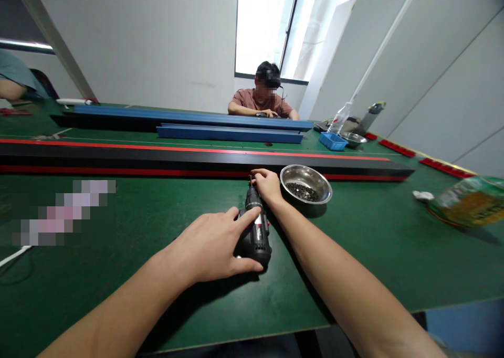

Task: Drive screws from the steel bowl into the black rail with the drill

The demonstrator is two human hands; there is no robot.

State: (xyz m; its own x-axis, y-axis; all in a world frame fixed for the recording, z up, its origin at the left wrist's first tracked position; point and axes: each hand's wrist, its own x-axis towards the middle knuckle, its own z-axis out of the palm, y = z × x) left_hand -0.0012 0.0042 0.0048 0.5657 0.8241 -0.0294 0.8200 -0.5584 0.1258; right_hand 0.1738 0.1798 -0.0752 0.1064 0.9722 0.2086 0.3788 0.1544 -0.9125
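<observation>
My left hand point(220, 240) is wrapped round a black cordless drill point(260, 237) that lies on its side over the green table, thumb at its back end and index finger along its top. The drill's thin bit points away from me at the side of a long black beam with red stripes point(197, 161). At the bit's tip, my right hand point(266, 186) is closed with its fingertips together; whatever they hold is too small to make out. Just right of that hand stands a steel bowl point(325, 190) with many small dark screws point(301, 191) in it.
Blue channel-shaped profiles point(228, 133) lie beyond the beam. A person point(260, 98) sits across the table point(374, 253). Toward the back right are a blue basket point(333, 141), a clear bottle point(340, 117) and another steel bowl point(354, 139). A yellow-green plastic package point(468, 203) lies at right.
</observation>
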